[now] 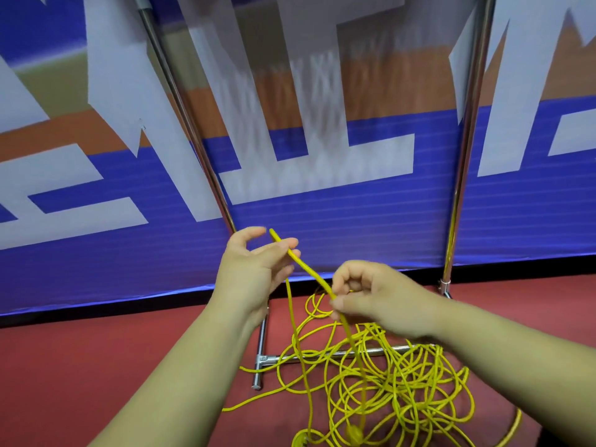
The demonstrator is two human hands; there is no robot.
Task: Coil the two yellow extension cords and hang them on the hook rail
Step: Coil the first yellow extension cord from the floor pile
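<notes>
Beyond both your hands stands a big blue banner (338,227) with white lettering and an orange band, stretched behind two shiny metal uprights (464,156) of a rack. Under your hands is the red floor (96,366), and on it, below and a little to the right of your right hand, lies the rack's metal base bar (371,352), joined at a T-piece to a short foot bar below your left wrist. Sprawled over that bar and the floor is the loose tangle of yellow cord (387,391), many overlapping loops directly beneath your right hand and reaching toward the lower right edge; whether it is one cord or two you cannot tell from here. From the tangle a single taut strand (309,271) rises and runs diagonally between your hands. Your right hand (374,298) is closed around this strand, thumb and fingertips pinching it at the lower end. Your left hand (254,269) sits higher and to the left, fingers partly curled, the index finger and thumb nipping the strand just short of its free end, which pokes up past the fingertips.
</notes>
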